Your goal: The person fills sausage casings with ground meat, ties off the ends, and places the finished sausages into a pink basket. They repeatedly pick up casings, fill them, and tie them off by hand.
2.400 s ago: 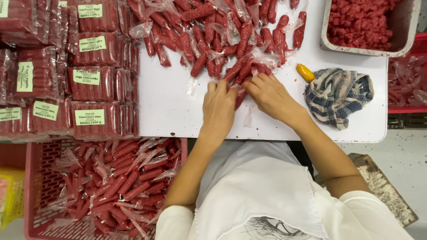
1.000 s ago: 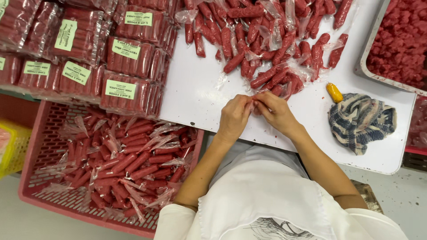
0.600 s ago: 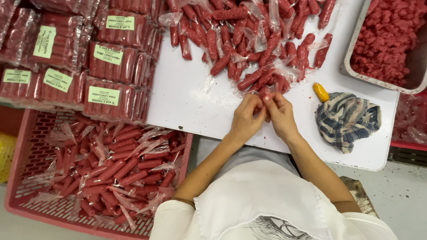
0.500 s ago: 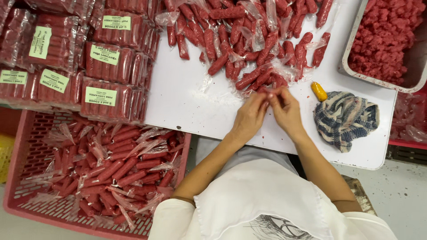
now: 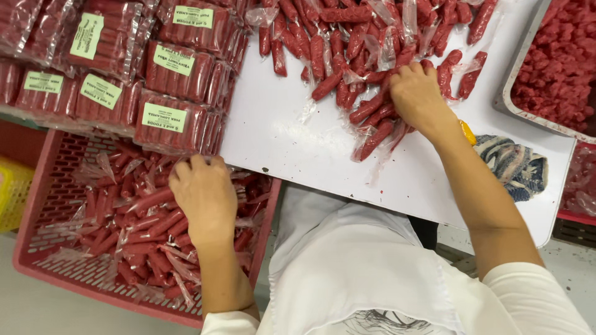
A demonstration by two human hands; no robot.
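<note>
Hands parted since earlier frame: left hand point(image 5: 202, 198) swung from table down over red crate point(image 5: 43, 260), fingers loosely curled, grip hidden, cannot tell if holding. Wrapped sausages point(image 5: 143, 217) fill crate just under fingers. Right hand point(image 5: 419, 96) clenched on sausage pile point(image 5: 347, 68) on white table point(image 5: 279, 136), gathering. Labelled packs point(image 5: 167, 121) stacked beside.

Left hand point(image 5: 202, 195) lowered, fingers curled under, right hand point(image 5: 417, 93) stretched forward, fingers bent down

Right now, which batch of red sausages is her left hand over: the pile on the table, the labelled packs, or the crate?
The red crate: the left hand is over its loose wrapped sausages.
</note>
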